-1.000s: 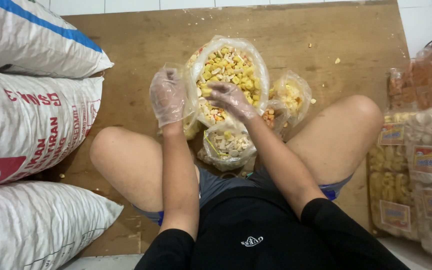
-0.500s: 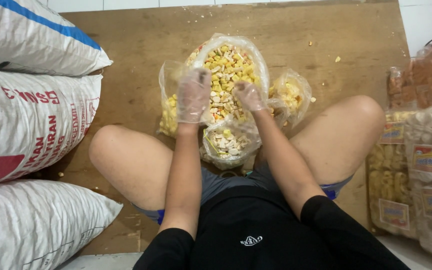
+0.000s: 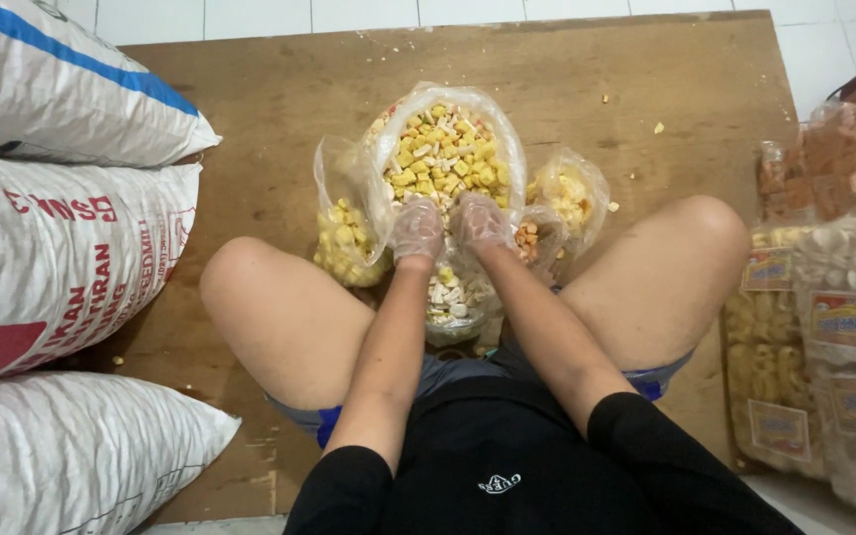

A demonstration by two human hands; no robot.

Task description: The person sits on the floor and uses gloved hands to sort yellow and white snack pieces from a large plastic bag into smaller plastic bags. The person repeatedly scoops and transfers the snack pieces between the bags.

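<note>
The big bag [image 3: 445, 159] is gripped at its near rim by both gloved hands, left [image 3: 416, 230] and right [image 3: 481, 222] (fingers curled shut); it is full, not yet tied

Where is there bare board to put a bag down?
Free: the far strip of the board beyond the big bag, and the patch between the sacks and the left bag. Crowded: around both hands, between the knees.

Lying stacked at the left: three white woven sacks [image 3: 61, 267], the top one striped blue, the middle printed red. Sitting open at centre: clear plastic bags [image 3: 448, 149] of yellow and white snack pieces. Standing at the right: clear sealed snack packs [image 3: 844, 337] bearing rectangular red-and-yellow labels [image 3: 852, 319].
</note>
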